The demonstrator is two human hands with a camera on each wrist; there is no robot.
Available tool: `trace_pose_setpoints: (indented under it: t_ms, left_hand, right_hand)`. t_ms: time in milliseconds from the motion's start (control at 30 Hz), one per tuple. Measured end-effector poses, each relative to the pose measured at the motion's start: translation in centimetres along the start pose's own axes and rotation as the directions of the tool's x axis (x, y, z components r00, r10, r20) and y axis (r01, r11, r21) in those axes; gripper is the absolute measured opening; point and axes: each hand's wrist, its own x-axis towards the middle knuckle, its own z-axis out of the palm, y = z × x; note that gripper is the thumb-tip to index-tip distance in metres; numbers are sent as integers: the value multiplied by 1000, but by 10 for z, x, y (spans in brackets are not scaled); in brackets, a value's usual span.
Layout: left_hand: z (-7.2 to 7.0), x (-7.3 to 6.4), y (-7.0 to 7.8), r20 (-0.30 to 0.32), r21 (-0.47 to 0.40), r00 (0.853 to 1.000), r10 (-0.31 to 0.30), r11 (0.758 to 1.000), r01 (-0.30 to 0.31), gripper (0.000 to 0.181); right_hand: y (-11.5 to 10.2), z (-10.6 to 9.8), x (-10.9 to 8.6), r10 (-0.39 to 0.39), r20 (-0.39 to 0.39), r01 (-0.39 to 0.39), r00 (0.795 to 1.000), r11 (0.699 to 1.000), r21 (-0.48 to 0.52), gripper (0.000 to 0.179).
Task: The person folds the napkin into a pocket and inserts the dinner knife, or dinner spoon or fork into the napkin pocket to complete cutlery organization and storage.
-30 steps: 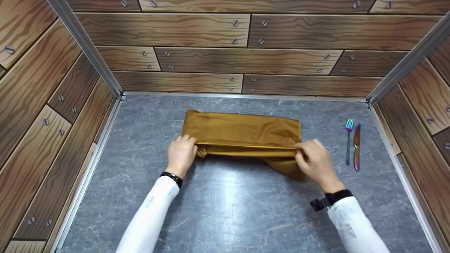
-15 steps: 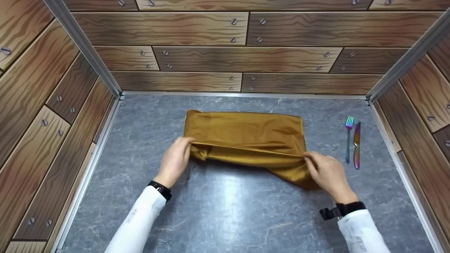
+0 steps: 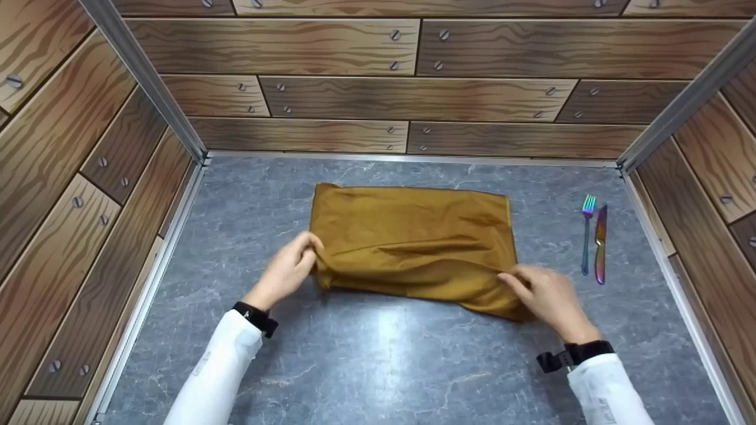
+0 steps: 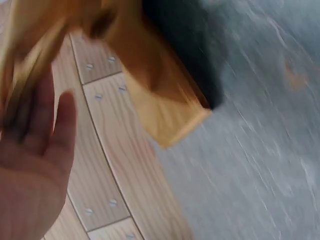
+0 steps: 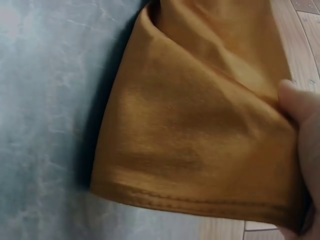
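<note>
A mustard-brown cloth (image 3: 407,218) lies folded into a wide rectangle on the grey marbled surface, its near part wrinkled. At its left edge my left hand (image 3: 286,268) pinches the fabric between thumb and fingers. My right hand (image 3: 549,295) grips the near right part, where a corner droops toward me. In the left wrist view the cloth (image 4: 160,95) hangs in a blurred flap beside the thumb. A stitched hem runs along the cloth (image 5: 195,150) in the right wrist view, with the right thumb (image 5: 295,102) pressed on its edge.
Right of the cloth, a rainbow-coloured fork (image 3: 586,236) and a matching knife (image 3: 600,245) lie side by side. Wood-patterned walls (image 3: 331,97) with metal edging (image 3: 407,158) enclose the surface at the back, left and right.
The raised near fold of the cloth has come down toward me and flattened. My left hand has moved left and nearer; my right hand has moved right and nearer.
</note>
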Motion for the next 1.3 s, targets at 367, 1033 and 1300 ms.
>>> trace_pose_setpoints:
  t_ms: [367,1033,1300]
  left_hand:
    - [32,3,-32,352,238,935,-43,970,-44,28]
    - [60,49,-53,163,291,987,12,955,-60,21]
    - [34,34,-46,-142,92,986,83,993,-70,22]
  right_hand:
    - [10,32,0,40,397,-100,917,986,132,25]
    - [34,39,43,151,402,-185,903,982,46,14]
    - [27,18,32,232,245,-249,942,967,44,25]
